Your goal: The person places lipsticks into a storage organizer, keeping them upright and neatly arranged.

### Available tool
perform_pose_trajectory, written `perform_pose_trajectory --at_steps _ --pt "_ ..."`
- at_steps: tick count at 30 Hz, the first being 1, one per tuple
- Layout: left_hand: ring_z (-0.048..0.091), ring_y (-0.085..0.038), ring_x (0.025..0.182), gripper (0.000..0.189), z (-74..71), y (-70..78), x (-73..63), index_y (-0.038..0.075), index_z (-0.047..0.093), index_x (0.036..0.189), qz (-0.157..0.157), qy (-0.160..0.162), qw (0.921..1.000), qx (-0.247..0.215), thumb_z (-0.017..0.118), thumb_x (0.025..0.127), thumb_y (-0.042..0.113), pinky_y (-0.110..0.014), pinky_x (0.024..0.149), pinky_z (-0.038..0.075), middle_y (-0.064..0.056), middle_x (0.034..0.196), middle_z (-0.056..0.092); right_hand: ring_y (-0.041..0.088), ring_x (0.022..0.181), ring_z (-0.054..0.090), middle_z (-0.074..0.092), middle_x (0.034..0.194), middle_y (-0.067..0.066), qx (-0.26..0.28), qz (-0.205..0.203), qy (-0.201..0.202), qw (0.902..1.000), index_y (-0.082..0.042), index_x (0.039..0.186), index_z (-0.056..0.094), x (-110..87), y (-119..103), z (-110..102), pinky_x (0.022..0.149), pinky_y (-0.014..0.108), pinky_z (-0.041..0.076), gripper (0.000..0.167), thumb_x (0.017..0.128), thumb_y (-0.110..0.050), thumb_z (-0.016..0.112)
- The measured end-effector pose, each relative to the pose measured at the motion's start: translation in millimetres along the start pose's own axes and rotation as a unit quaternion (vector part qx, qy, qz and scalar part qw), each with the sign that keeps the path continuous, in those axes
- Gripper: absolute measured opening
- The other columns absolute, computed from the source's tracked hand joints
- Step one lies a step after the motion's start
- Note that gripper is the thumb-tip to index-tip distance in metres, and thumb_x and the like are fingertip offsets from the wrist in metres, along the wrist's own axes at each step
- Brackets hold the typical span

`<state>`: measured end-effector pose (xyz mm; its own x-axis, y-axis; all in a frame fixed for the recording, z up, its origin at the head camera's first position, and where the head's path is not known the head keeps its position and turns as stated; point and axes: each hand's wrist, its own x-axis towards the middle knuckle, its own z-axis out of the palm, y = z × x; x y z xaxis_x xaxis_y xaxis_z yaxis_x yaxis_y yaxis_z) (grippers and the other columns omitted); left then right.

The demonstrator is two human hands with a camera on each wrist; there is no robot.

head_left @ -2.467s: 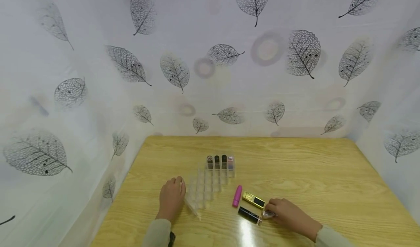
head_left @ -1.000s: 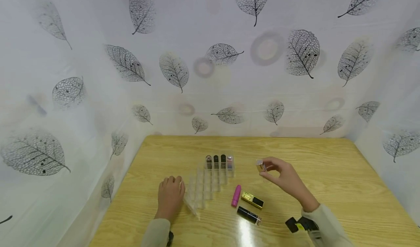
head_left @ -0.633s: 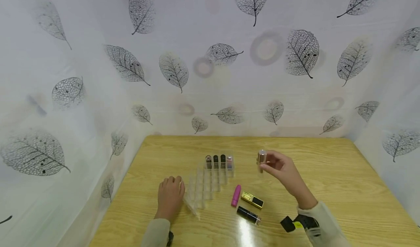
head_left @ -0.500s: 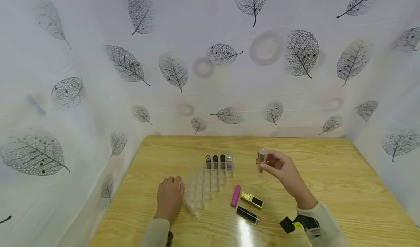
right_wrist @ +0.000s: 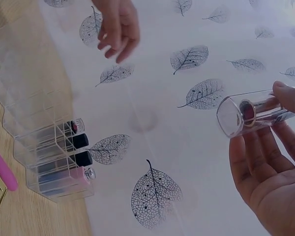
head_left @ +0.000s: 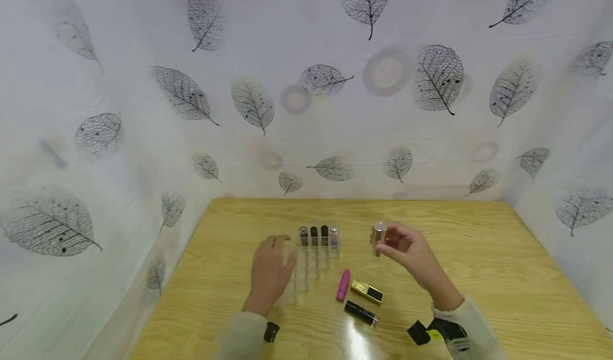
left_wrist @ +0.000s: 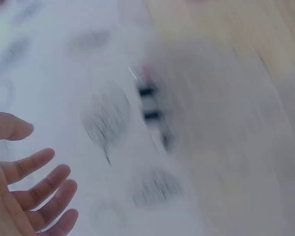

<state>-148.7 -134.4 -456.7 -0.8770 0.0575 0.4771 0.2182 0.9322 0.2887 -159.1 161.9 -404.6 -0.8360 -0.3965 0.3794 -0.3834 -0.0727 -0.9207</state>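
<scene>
My right hand (head_left: 415, 251) pinches a clear-cased lipstick (head_left: 379, 236) between thumb and fingers, held upright above the table. In the right wrist view the lipstick (right_wrist: 258, 114) shows a transparent cylinder with a dark red core and a metallic ring inside. My left hand (head_left: 270, 272) is raised over the left side of a clear stepped lipstick organizer (head_left: 313, 264), partly covering it. Its fingers (left_wrist: 44, 197) are spread and loosely bent around nothing. Several lipsticks (right_wrist: 81, 141) with black, pink and clear tops stand in the organizer's tallest row.
On the wooden table (head_left: 455, 253), in front of the right hand, lie a magenta tube (head_left: 343, 285), a gold and black lipstick (head_left: 367, 291) and a black tube (head_left: 362, 313). A leaf-patterned white curtain (head_left: 335, 126) encloses the back and sides.
My right hand has picked the clear-cased lipstick off the table, lifted it and turned it upright. My left hand has just left the organizer's left side, moving right and away from me.
</scene>
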Motion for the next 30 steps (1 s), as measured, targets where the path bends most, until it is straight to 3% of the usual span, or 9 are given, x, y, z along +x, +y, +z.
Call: perform_pose_trajectory --at_steps 3,6,12,19,25,30 --pt "0.061 -0.018 0.097 0.031 1.5 38.1 3.4 0.012 0.059 0.115 0.04 -0.011 0.9958 -0.082 0.062 0.088 0.027 -0.035 0.087 0.051 -0.003 0.106 0.064 0.01 0.086 0.064 0.066 0.102 0.001 0.0 -0.008 -0.006 0.9999 0.012 0.114 0.053 0.5 0 3 0.074 0.026 0.056 0.027 0.088 0.005 0.056" --pt "0.061 -0.015 0.095 0.032 6.9 67.9 3.4 0.012 0.057 0.116 0.085 -0.019 0.9845 -0.152 0.061 0.088 0.028 -0.031 0.085 0.051 0.0 0.103 0.064 0.01 0.088 0.063 0.066 0.103 -0.003 -0.014 -0.016 -0.011 0.9997 0.012 0.114 0.053 1.3 1 7 0.075 0.026 0.055 0.028 0.087 0.005 0.057" --pt "0.061 -0.015 0.093 0.032 13.1 100.4 1.9 0.011 0.059 0.114 0.129 -0.041 0.9653 -0.223 0.06 0.09 0.033 -0.027 0.081 0.05 -0.002 0.103 0.066 0.009 0.09 0.061 0.064 0.103 -0.009 -0.065 -0.03 -0.018 0.9973 0.01 0.114 0.054 0.5 0 12 0.08 0.022 0.051 0.027 0.087 0.004 0.058" --pt "0.061 -0.011 0.09 0.025 11.2 109.1 3.2 0.012 0.063 0.105 0.148 -0.048 0.9652 -0.21 0.06 0.091 0.034 -0.023 0.08 0.049 0.002 0.097 0.065 0.007 0.092 0.06 0.064 0.105 -0.012 -0.077 -0.021 -0.016 0.9967 0.009 0.115 0.054 -2.0 -4 13 0.081 0.021 0.05 0.028 0.088 0.003 0.058" --pt "0.062 -0.01 0.086 0.024 13.1 102.3 4.9 0.012 0.064 0.101 0.153 -0.007 0.971 -0.184 0.064 0.087 0.031 -0.022 0.078 0.05 0.002 0.095 0.066 0.003 0.095 0.061 0.064 0.11 -0.013 -0.084 -0.016 -0.011 0.9963 0.01 0.117 0.053 -3.5 -5 14 0.081 0.02 0.051 0.03 0.088 0.003 0.058" --pt "0.06 -0.01 0.082 0.02 13.1 93.4 7.9 0.013 0.063 0.1 0.142 0.03 0.9684 -0.202 0.064 0.087 0.028 -0.021 0.075 0.05 0.002 0.09 0.065 0.003 0.092 0.063 0.064 0.109 -0.013 -0.071 0.0 0.0 0.9975 0.007 0.116 0.056 -4.3 -3 12 0.076 0.021 0.053 0.028 0.088 0.002 0.058"
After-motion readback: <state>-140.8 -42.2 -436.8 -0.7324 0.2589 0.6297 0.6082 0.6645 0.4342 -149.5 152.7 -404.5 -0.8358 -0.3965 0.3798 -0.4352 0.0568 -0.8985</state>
